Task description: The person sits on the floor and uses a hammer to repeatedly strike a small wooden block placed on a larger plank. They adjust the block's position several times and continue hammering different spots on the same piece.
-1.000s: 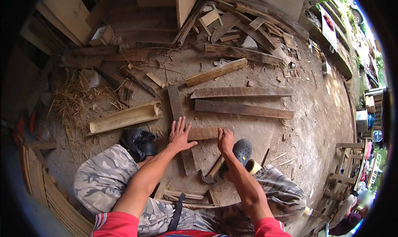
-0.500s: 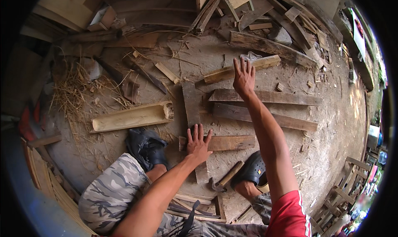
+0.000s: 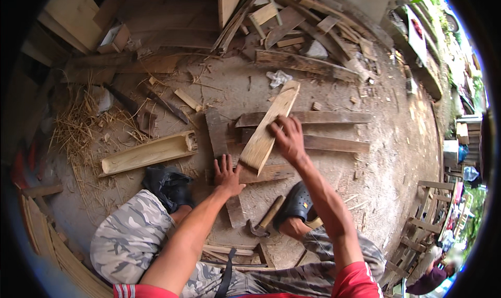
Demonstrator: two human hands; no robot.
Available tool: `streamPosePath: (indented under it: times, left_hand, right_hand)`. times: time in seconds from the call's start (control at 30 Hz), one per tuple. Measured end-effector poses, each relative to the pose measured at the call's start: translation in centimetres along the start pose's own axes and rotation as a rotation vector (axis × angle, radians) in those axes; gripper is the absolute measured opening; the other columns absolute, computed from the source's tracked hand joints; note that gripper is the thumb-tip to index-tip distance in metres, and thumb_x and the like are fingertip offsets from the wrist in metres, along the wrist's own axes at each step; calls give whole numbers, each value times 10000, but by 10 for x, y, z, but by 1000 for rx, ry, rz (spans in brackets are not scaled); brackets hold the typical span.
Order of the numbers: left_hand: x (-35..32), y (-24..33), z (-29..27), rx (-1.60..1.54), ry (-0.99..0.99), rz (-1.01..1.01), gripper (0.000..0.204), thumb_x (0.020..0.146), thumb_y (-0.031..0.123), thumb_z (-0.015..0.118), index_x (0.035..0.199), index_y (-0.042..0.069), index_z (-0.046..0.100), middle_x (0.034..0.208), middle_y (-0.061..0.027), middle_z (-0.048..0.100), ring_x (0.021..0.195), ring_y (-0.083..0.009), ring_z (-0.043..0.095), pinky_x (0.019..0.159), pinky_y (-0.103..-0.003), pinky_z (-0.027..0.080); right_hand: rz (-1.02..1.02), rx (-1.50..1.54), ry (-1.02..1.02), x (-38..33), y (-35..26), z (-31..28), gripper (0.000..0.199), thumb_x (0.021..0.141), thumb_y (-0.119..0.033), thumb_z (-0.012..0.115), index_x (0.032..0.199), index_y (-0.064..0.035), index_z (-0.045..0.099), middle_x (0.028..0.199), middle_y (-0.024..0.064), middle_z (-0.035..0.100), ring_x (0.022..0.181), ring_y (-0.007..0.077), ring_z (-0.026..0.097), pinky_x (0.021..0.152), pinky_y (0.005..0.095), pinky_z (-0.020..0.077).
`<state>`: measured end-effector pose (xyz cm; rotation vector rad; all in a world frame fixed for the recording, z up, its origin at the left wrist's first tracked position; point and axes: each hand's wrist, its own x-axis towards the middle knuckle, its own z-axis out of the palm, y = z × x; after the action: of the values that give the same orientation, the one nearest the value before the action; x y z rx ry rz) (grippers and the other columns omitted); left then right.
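My right hand (image 3: 290,139) grips a pale wooden plank (image 3: 269,133) by its right edge, its fingers closed around it. The plank slants over two dark boards, the far board (image 3: 334,118) and the near board (image 3: 336,143). My left hand (image 3: 227,178) rests with fingers spread where a dark upright board (image 3: 216,133) meets a short brown board (image 3: 274,173). The lower end of the pale plank comes close to that left hand. A claw hammer (image 3: 267,217) lies by my right shoe, its head toward me.
A hollowed pale wood piece (image 3: 148,153) lies to the left, near a heap of straw (image 3: 86,118). Scrap timber (image 3: 313,32) is piled at the far side. A white crumpled wrapper (image 3: 279,78) lies beyond the plank. At lower right are wooden frames (image 3: 422,222) and another person (image 3: 433,277).
My right hand has taken hold of the pale plank, lifted it from the ground and drawn it nearer, turning it lengthwise. The left hand stays on the boards. The view has shifted right.
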<state>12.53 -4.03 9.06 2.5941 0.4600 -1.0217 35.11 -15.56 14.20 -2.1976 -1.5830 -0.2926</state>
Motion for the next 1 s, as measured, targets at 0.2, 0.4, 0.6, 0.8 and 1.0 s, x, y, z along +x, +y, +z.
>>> streamPosePath:
  times: [0.2,0.4,0.6,0.8,1.0]
  left_hand:
    - [10,-49,29,-405,368,207,1029,786,583,690,1524,33,230,1544,-274,258,1467,-353,196,1184,-528,116]
    - [-29,1,-14,-1568,-3,81,869,859,653,598,1420,10,431,1347,-191,552,1239,-246,543,999,-348,445]
    - [-80,57,-13,-1897,-262,225,603,851,628,611,1099,80,639,934,-71,664,853,-165,636,725,-318,521]
    - [-117,57,5,-2111,-242,208,562,918,516,484,1155,18,595,936,-106,672,824,-209,664,744,-346,558]
    - [-118,32,-11,-2614,-602,778,688,865,486,499,1330,-19,454,1059,-130,580,813,-230,598,746,-360,528]
  right_hand:
    - [-188,-11,-132,-58,-80,-60,550,760,-123,645,1280,-271,542,1296,142,501,1295,304,446,1104,530,328]
    - [-241,-115,-444,-97,-114,-98,371,784,-201,629,1145,-284,636,1349,81,476,1385,258,355,1121,522,282]
    - [3,2,-320,-117,-200,-114,292,808,-184,621,1096,-223,655,1409,59,459,1407,254,326,1141,560,220]
    - [321,491,-178,-135,-246,-146,454,797,51,572,1222,-101,615,1371,143,545,1300,319,497,1072,402,425]
    - [925,757,-46,-125,-242,-195,338,927,-96,609,1258,-38,575,1231,178,633,1085,290,652,869,353,534]
